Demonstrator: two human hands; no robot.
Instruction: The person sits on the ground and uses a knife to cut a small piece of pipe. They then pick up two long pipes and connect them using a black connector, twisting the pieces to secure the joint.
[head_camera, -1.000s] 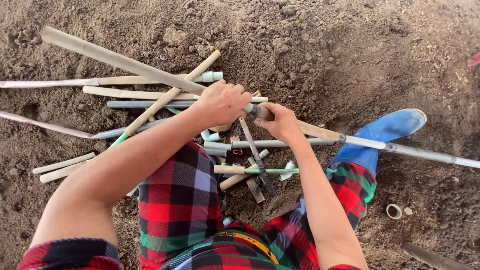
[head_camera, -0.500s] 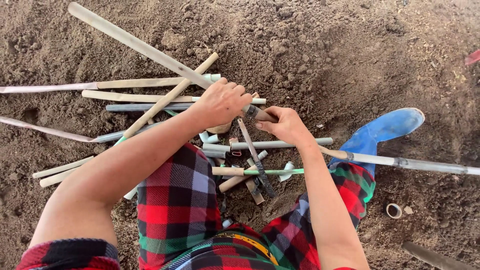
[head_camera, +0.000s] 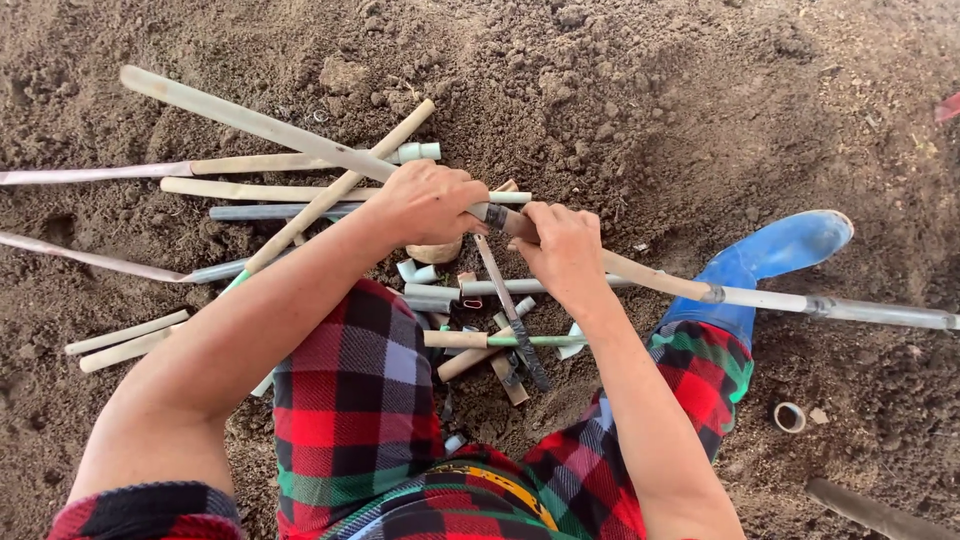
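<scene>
Both hands are clenched on one long, dirt-stained pipe (head_camera: 700, 292): the left hand (head_camera: 428, 203) grips it where it meets the heap of cut pipe pieces (head_camera: 300, 190), and the right hand (head_camera: 565, 245) grips it just beside, toward the blue rubber boot (head_camera: 770, 255). The pipe runs from that heap past the boot, over loose soil (head_camera: 650, 90). The step looks like working a joint between the hands, which calls for a firm counter-twist while keeping both lengths aligned.
</scene>
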